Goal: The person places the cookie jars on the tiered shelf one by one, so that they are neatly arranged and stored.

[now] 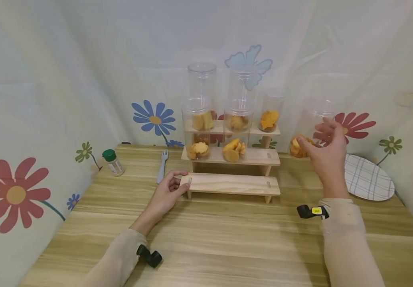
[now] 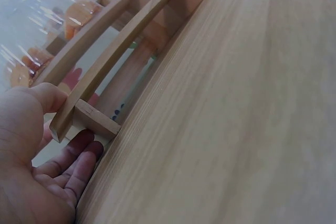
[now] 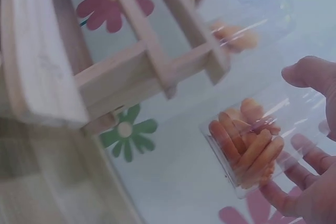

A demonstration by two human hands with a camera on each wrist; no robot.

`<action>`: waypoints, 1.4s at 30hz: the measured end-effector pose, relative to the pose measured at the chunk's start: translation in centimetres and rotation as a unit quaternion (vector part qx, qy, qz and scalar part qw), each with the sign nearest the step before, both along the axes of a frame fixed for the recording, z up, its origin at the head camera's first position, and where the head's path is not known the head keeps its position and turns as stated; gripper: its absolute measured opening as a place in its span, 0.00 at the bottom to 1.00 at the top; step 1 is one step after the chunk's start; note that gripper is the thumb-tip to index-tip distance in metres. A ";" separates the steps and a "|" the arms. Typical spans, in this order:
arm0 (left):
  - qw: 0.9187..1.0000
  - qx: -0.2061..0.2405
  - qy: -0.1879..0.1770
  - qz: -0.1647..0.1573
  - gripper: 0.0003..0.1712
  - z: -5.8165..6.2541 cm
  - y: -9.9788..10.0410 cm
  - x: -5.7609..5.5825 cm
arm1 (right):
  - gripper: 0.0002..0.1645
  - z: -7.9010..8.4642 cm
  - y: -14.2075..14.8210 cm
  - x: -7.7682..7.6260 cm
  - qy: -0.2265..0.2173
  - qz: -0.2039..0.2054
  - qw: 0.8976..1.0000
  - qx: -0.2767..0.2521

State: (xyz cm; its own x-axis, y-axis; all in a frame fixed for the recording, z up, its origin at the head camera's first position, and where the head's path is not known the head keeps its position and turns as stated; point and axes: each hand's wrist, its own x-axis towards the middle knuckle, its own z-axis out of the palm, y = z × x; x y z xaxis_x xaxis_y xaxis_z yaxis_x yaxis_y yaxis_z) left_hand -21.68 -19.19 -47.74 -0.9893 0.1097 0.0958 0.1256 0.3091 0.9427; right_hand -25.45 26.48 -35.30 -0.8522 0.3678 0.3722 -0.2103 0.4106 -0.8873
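My right hand [image 1: 330, 147] grips a clear plastic jar [image 1: 319, 113] with orange-brown snacks [image 3: 252, 145] at its bottom, right of the rack. Thumb and fingers lie on opposite sides of the jar's wall. A three-step wooden rack [image 1: 228, 183] stands in the middle. My left hand [image 1: 168, 189] holds the left end of its lowest step, thumb at the plank and curled fingers by the leg [image 2: 97, 119]. On the middle step stand two clear jars of snacks [image 1: 197, 131]. The top step bears two tall jars [image 1: 202, 81] and a smaller jar [image 1: 271, 109].
A green-capped shaker [image 1: 113, 162] stands at the left of the wooden table [image 1: 228, 239]. A light blue fork [image 1: 162, 166] lies between it and the rack. A checked oval mat [image 1: 369, 177] lies at the right. Flowered curtain [image 1: 102, 59] hangs behind the table.
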 end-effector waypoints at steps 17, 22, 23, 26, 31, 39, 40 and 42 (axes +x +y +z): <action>1.000 0.002 0.002 -0.002 0.25 -0.1 -0.3 -0.1 | 0.51 1.8 -3.1 1.1 0.029 0.092 0.995 0.024; 1.000 0.001 0.002 -0.004 0.25 -0.1 -0.3 0.0 | 0.52 1.5 -4.2 0.9 0.027 0.120 0.992 0.026; 1.000 0.001 0.003 -0.004 0.25 -0.1 -0.3 0.0 | 0.53 1.5 -4.4 0.8 0.027 0.126 0.991 0.024; 1.000 0.002 0.003 -0.005 0.24 -0.1 -0.3 -0.1 | 0.53 1.4 -5.0 0.6 0.024 0.142 0.989 0.016; 1.000 0.002 0.001 -0.003 0.25 0.0 -0.1 -0.1 | 0.53 1.1 -5.6 0.5 0.025 0.154 0.988 0.020; 1.000 0.003 0.002 -0.007 0.25 0.1 -0.1 0.0 | 0.56 0.6 -6.2 0.7 0.022 0.147 0.989 0.011; 1.000 0.003 0.001 -0.007 0.25 0.1 -0.1 0.0 | 0.56 0.5 -6.3 0.7 0.021 0.147 0.989 0.009; 1.000 0.003 0.001 -0.008 0.25 0.1 -0.1 0.0 | 0.56 0.5 -6.4 0.7 0.021 0.148 0.989 0.005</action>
